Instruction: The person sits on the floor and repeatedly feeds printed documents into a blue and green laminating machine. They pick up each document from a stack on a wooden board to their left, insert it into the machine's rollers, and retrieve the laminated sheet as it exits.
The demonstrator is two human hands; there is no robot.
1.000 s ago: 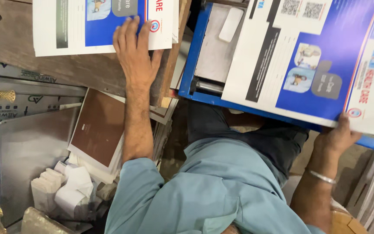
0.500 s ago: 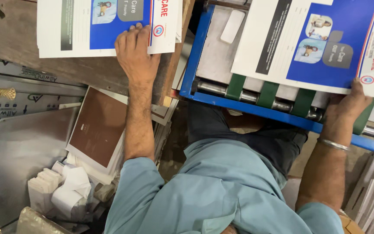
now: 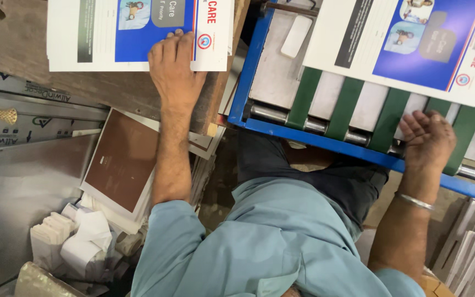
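Note:
My left hand (image 3: 175,65) lies flat, fingers together, on the lower right part of a stack of printed white-and-blue sheets (image 3: 105,36) on a wooden board (image 3: 56,88). My right hand (image 3: 427,138) hovers open over the green belts (image 3: 347,110) of a blue-framed feeder machine (image 3: 246,82), fingers spread and holding nothing. A single printed white-and-blue sheet (image 3: 408,44) lies on the belts just beyond my right fingertips, apart from the hand.
Below the board stands a stack of brown-covered booklets (image 3: 121,162), with folded white paper bundles (image 3: 72,236) and a grey metal sheet (image 3: 26,187) beside it. Pale card stacks (image 3: 474,256) stand at the lower right. A steel roller (image 3: 287,115) crosses the machine's front.
My right hand has let go of the printed sheet, which has travelled up and away along the green belts. My left hand stays pressed on the stack.

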